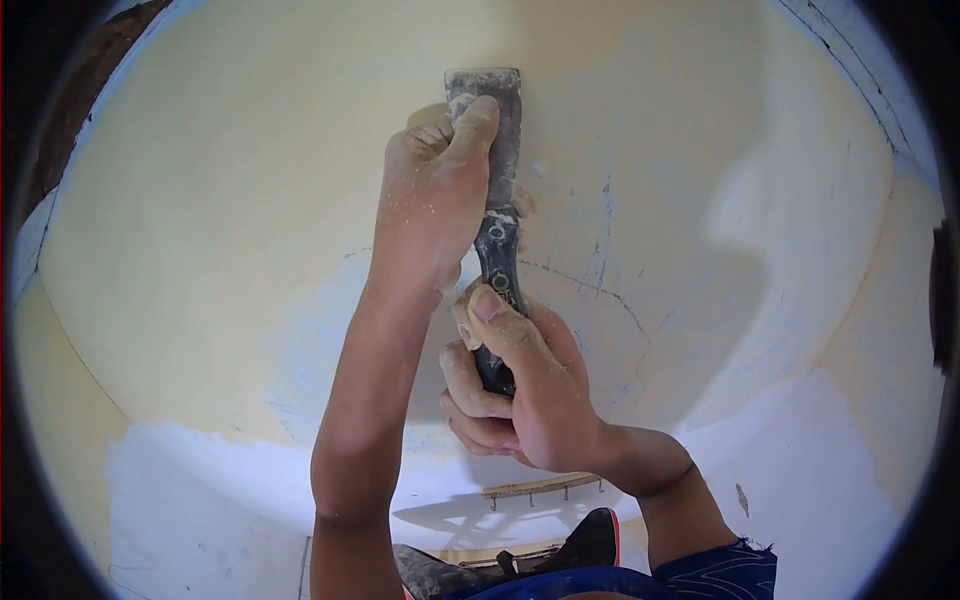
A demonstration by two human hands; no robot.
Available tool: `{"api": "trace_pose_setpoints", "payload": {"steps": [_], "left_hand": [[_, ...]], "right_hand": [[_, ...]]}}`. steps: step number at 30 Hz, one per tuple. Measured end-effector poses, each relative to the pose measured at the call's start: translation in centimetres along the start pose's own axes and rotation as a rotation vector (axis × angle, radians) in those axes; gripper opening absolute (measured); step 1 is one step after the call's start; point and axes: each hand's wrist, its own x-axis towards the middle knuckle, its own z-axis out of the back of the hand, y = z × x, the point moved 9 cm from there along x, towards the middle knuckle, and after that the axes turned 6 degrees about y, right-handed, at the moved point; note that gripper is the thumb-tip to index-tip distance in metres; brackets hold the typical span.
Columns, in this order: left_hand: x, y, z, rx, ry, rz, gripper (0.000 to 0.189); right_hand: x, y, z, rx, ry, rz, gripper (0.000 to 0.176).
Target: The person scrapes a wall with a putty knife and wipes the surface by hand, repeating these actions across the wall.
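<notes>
A scraper [508, 150] with a flat metal blade and a black handle is upright in front of the wall, its blade end at the top. Pale dust and plaster crumbs cling to the blade. My left hand [432, 190] grips the blade from the left, thumb pressed flat along its face; the other fingers are mostly hidden behind it. Lower down, my right hand [535, 385] is wrapped round the handle, thumb on top near the printed marks. Both hands are dusted with pale powder.
A cream-yellow wall [250, 180] fills most of the view, with bluish-white patches and a dark curved crack line. Toward the bottom is a wooden rail [545, 487] with several hooks. Below it lies a dark thing with a red edge [598, 545], partly behind my blue clothing.
</notes>
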Motion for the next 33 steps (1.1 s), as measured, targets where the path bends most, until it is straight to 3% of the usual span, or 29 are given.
{"api": "trace_pose_setpoints", "payload": {"steps": [5, 15, 21, 33], "left_hand": [[-1.2, 2.1, -0.2, 0.046, 0.004, 0.015, 0.040], [-0.6, 0.7, -0.5, 0.017, -0.046, 0.059, 0.044], [-0.5, 1.2, -1.1, 0.068, 0.032, 0.061, 0.041], [0.3, 0.8, -2.1, 0.051, 0.055, -0.016, 0.043]], "right_hand": [[-1.7, -1.4, 0.8, 0.087, -0.002, -0.065, 0.032], [-1.2, -0.1, 0.2, 0.085, -0.015, -0.018, 0.030], [-1.2, -0.7, 1.0, 0.021, 0.017, 0.036, 0.031], [-1.5, 0.7, 1.3, 0.002, -0.025, 0.030, 0.035]]}}
